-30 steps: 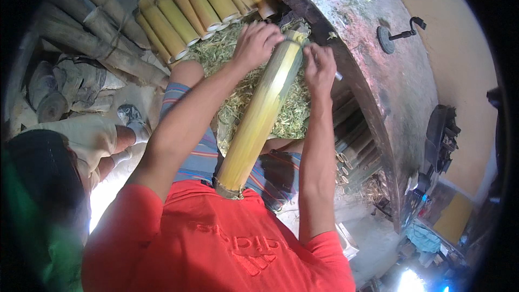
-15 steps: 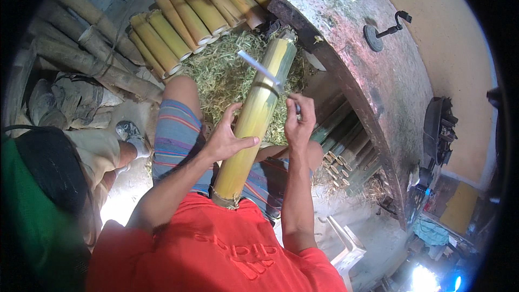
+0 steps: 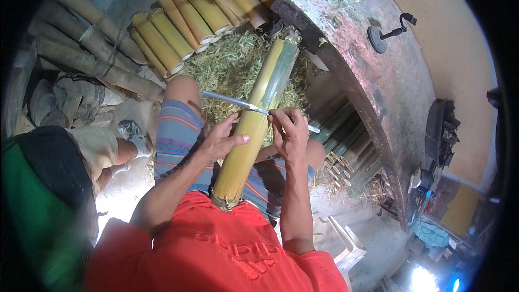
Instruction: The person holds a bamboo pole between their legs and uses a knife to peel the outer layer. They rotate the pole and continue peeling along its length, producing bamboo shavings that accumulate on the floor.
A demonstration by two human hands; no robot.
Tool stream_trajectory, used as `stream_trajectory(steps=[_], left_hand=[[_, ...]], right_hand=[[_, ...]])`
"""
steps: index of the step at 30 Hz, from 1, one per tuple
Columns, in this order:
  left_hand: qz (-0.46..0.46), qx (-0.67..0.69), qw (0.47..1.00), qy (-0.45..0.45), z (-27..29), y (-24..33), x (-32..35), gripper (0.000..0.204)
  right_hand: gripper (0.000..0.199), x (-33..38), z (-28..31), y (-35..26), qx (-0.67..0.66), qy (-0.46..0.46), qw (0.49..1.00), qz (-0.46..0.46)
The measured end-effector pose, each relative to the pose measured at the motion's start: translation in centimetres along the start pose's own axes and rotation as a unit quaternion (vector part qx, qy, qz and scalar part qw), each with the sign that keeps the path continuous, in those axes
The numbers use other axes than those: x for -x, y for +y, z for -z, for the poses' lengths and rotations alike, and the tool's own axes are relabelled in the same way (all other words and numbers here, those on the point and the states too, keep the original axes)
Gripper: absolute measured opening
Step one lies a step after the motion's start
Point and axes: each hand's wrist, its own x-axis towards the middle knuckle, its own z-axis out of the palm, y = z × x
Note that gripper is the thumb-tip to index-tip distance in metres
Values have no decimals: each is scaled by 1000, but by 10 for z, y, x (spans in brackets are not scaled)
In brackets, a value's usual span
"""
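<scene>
A thick bamboo section slopes away from my waist, its near end against my red shirt and its far end by a metal fitting. Its surface is yellow, with a grey-green strip along the far right part. My left hand holds the bamboo from the left, thumb across the top. My right hand is closed on a long, thin metal knife lying crosswise over the bamboo. The knife sticks out left of the bamboo, and a pale end shows right of my hand. My fingers hide its middle.
Cut bamboo sections lie in a row at the far left, beside a pile of green shavings. A worn curved table borders the right, with thin bamboo pieces below it. Another person is close on my left.
My right hand and the knife have come nearer to me along the bamboo, and the knife now lies across it. More of the grey-green strip shows. My left hand keeps its hold.
</scene>
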Motion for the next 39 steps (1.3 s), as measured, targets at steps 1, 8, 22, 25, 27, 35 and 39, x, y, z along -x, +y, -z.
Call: stream_trajectory(steps=[1,8,22,25,27,35,39], left_hand=[[-4,-144,989,30,-2,10,4,75],[-378,-634,667,103,-10,75,9,31],[-319,-517,789,90,22,47,-111,17],[-359,-527,765,86,28,74,-184,21],[-367,-524,764,84,26,88,-212,22],[-358,-534,760,97,9,56,-80,19],[-347,-542,757,113,7,47,-64,16]], right_hand=[[19,1,0,-1,-5,12,1000,3],[19,4,1,3,5,-10,1000,1],[7,-71,3,70,-75,-36,996,42],[15,-123,0,101,-56,-23,998,-1],[18,-146,-2,112,-59,4,998,-25],[7,-48,1,41,-62,36,994,81],[11,-31,-1,41,-27,-4,999,47]])
